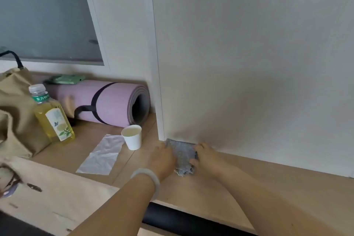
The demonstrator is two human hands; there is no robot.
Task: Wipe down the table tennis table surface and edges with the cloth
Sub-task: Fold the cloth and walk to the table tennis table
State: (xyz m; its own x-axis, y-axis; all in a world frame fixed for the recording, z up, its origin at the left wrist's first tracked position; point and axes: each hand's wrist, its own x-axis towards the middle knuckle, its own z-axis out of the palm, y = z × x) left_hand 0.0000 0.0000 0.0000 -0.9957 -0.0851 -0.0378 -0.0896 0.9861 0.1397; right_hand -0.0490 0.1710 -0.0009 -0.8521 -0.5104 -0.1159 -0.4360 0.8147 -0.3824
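Observation:
A grey cloth lies flat on a wooden ledge, close against the foot of a white wall panel. My left hand rests on the cloth's left edge, with a pale bangle on the wrist. My right hand holds the cloth's right edge, thumb on its near side and fingertips at its far corner. No table tennis table is in view.
Left of the cloth stand a white paper cup and a yellow drink bottle. A crumpled clear plastic wrapper lies flat. A rolled pink mat and a tan bag sit farther back. A white wall panel rises behind.

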